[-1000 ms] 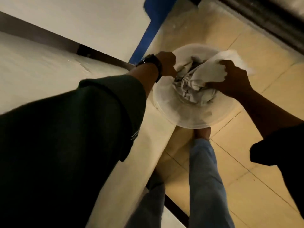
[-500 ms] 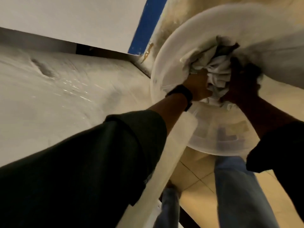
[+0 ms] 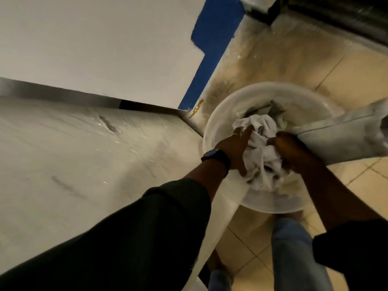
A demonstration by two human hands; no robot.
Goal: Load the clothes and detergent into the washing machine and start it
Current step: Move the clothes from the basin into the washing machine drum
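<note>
Fingers of two hands, left hand (image 3: 235,144) and right hand (image 3: 290,151), grip one bundle of clothes (image 3: 261,148) in one basin (image 3: 216,120).

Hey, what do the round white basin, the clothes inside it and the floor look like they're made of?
Basin: probably plastic, white with a dull sheen; the thin, smoothly curved rim suggests a moulded tub.
Clothes: soft woven fabric, likely cotton, white to grey and matte; they crumple into folds under the left hand and right hand.
Floor: glazed-looking beige tiles with dark grout lines, stained near the wall.
</note>
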